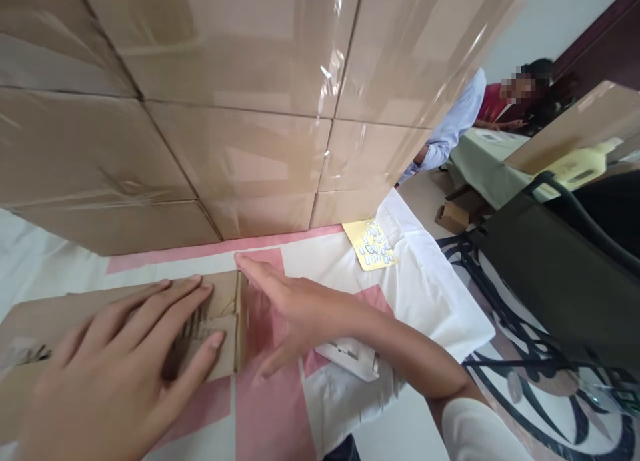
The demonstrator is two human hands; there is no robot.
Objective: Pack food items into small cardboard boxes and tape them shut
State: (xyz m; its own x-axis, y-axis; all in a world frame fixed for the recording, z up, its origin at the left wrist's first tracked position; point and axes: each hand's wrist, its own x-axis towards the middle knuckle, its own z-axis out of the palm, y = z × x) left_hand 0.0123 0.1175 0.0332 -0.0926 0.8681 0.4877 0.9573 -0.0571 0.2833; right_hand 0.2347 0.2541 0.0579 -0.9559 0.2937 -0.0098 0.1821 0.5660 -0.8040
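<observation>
My left hand point(135, 354) lies spread on top of a flat brown cardboard box point(223, 321) at the lower left, fingers stretched out over some dark print. Beside the box's right end is my right hand point(295, 307), its thumb and fingers apart around that edge. The upper fingertips come close to the box's far corner; whether they touch is hard to tell. Partly under my right forearm lies a white object point(353, 361) with small slots, mostly hidden. A yellow sheet of small stickers or printed shapes point(373, 244) rests farther back on the cloth.
A wall of taped cardboard boxes point(240, 147) stands along the table's back. White-and-pink cloth point(425, 294) covers the table. To the right are a dark chair point(555, 267), a small open carton point(453, 217), a person's blue sleeve point(453, 131) and another person point(495, 104) seated at a far table.
</observation>
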